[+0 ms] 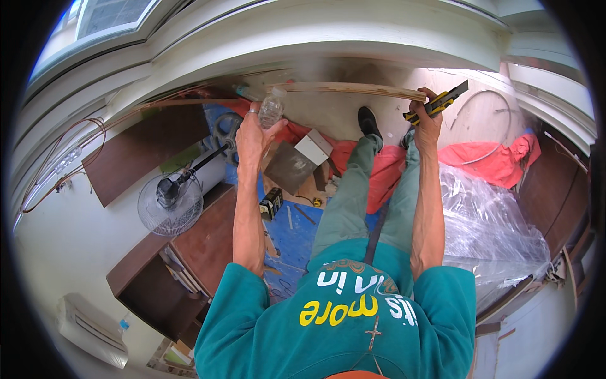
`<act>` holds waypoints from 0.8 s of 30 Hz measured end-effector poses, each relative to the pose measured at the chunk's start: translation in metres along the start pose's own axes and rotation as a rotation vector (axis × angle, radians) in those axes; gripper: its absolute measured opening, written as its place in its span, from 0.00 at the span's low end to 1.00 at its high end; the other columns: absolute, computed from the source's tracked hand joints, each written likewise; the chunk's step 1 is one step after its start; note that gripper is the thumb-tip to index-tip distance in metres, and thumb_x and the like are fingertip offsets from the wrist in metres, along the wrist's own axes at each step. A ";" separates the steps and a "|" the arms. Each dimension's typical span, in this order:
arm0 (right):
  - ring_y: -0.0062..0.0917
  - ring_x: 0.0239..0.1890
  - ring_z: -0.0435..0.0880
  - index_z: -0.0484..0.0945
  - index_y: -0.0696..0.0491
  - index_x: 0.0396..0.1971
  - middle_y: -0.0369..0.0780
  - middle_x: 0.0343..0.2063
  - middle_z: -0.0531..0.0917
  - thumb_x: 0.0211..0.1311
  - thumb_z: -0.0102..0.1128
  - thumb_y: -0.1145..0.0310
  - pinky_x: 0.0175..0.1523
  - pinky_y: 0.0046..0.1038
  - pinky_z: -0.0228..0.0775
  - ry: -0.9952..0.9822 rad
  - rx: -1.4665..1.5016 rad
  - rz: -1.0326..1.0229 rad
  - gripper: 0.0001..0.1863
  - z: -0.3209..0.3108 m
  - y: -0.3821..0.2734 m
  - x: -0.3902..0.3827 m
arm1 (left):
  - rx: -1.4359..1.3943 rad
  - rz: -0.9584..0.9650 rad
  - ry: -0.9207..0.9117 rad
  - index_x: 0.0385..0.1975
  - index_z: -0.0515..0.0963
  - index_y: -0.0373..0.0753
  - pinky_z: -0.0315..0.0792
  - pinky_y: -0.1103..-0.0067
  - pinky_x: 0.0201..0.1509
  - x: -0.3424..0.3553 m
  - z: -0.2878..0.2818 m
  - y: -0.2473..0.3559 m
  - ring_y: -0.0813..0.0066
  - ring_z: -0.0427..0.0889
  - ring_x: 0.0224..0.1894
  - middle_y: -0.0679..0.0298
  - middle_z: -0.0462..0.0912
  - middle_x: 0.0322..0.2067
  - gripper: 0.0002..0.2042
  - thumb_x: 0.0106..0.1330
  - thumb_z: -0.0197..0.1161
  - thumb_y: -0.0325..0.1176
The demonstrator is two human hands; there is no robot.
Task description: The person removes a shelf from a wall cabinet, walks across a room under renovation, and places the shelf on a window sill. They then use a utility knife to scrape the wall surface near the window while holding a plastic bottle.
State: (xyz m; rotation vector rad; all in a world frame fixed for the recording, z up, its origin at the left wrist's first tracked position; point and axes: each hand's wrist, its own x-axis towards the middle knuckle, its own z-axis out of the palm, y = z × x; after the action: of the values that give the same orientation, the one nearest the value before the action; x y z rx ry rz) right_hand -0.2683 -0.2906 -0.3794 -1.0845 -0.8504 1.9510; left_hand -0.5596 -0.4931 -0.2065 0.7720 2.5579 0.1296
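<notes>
My left hand [257, 131] is closed on a clear plastic bottle [272, 107] near the left end of a long, narrow wooden board [347, 90]; whether it also grips the board behind the bottle, I cannot tell. My right hand [424, 114] grips a yellow and black utility knife [442, 102], blade pointing up and right, and has fingers at the board's right end. The board lies roughly level across the upper middle of the view, below a white ledge [379, 35]. My legs and dark shoes show beneath it.
A standing fan [169, 208] and a brown cabinet [151, 284] are at the left. A blue sheet [293, 221] with offcuts and a power tool [271, 203] is on the floor. Red cloth [480, 161] and plastic-wrapped material [486, 227] lie at the right. Wire loops [69, 132] hang at the far left.
</notes>
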 end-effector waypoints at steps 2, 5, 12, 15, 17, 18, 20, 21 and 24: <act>0.14 0.32 0.77 0.75 0.57 0.55 0.31 0.30 0.80 0.61 0.64 0.75 0.39 0.19 0.68 0.008 0.003 0.009 0.21 0.000 0.000 -0.001 | -0.020 -0.017 -0.008 0.54 0.74 0.37 0.76 0.60 0.47 0.001 -0.001 -0.003 0.45 0.85 0.44 0.46 0.86 0.39 0.33 0.52 0.76 0.48; 0.17 0.33 0.73 0.74 0.58 0.53 0.34 0.31 0.76 0.64 0.66 0.72 0.42 0.22 0.65 -0.013 0.011 0.005 0.19 -0.001 0.000 -0.002 | 0.005 0.006 0.036 0.54 0.74 0.37 0.76 0.60 0.48 0.003 0.000 -0.009 0.44 0.85 0.44 0.45 0.86 0.38 0.33 0.51 0.76 0.48; 0.14 0.35 0.77 0.74 0.57 0.55 0.32 0.32 0.80 0.62 0.63 0.75 0.42 0.20 0.68 -0.044 0.037 -0.009 0.21 -0.004 0.002 0.001 | -0.024 0.009 0.054 0.52 0.74 0.37 0.76 0.60 0.48 0.004 -0.001 -0.023 0.44 0.85 0.44 0.44 0.86 0.39 0.33 0.51 0.76 0.50; 0.14 0.35 0.77 0.74 0.57 0.55 0.32 0.32 0.80 0.63 0.63 0.74 0.43 0.20 0.68 -0.041 0.029 -0.004 0.20 -0.004 0.002 0.000 | -0.024 0.002 0.057 0.51 0.74 0.37 0.76 0.60 0.48 0.005 -0.002 -0.026 0.43 0.84 0.45 0.44 0.86 0.39 0.32 0.52 0.76 0.51; 0.14 0.35 0.77 0.73 0.57 0.55 0.32 0.32 0.80 0.63 0.63 0.74 0.43 0.20 0.68 -0.040 0.024 -0.005 0.20 -0.004 0.001 0.000 | -0.020 0.001 0.067 0.50 0.74 0.37 0.76 0.60 0.48 0.005 -0.002 -0.028 0.43 0.84 0.45 0.44 0.86 0.39 0.32 0.52 0.76 0.51; 0.14 0.35 0.77 0.73 0.57 0.55 0.32 0.32 0.80 0.63 0.64 0.74 0.43 0.20 0.68 -0.041 0.022 -0.001 0.20 -0.004 0.001 -0.001 | -0.019 -0.012 0.068 0.51 0.74 0.37 0.76 0.60 0.48 0.005 -0.003 -0.029 0.43 0.84 0.45 0.44 0.86 0.39 0.32 0.52 0.76 0.51; 0.14 0.35 0.77 0.73 0.57 0.55 0.32 0.32 0.80 0.63 0.64 0.73 0.43 0.20 0.68 -0.040 0.019 0.003 0.20 -0.003 0.001 -0.001 | -0.035 -0.017 0.078 0.51 0.74 0.37 0.76 0.60 0.48 0.004 -0.003 -0.032 0.43 0.84 0.45 0.45 0.86 0.39 0.32 0.52 0.76 0.51; 0.14 0.35 0.77 0.73 0.57 0.55 0.32 0.32 0.80 0.63 0.64 0.74 0.43 0.20 0.68 -0.041 0.022 0.000 0.20 -0.003 0.001 0.000 | -0.034 -0.017 0.075 0.51 0.74 0.37 0.76 0.60 0.47 0.004 -0.003 -0.033 0.43 0.84 0.45 0.45 0.85 0.39 0.32 0.52 0.76 0.51; 0.14 0.35 0.77 0.73 0.57 0.55 0.32 0.32 0.80 0.63 0.64 0.74 0.43 0.20 0.68 -0.039 0.032 -0.006 0.21 -0.002 0.001 0.001 | -0.026 -0.006 0.082 0.51 0.74 0.38 0.76 0.60 0.47 0.003 -0.004 -0.037 0.43 0.84 0.45 0.45 0.85 0.40 0.31 0.53 0.76 0.51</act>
State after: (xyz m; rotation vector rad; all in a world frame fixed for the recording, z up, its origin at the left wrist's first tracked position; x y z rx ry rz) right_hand -0.2668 -0.2901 -0.3815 -1.0270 -0.8399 1.9800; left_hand -0.5818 -0.5220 -0.2122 0.7640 2.6296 0.1957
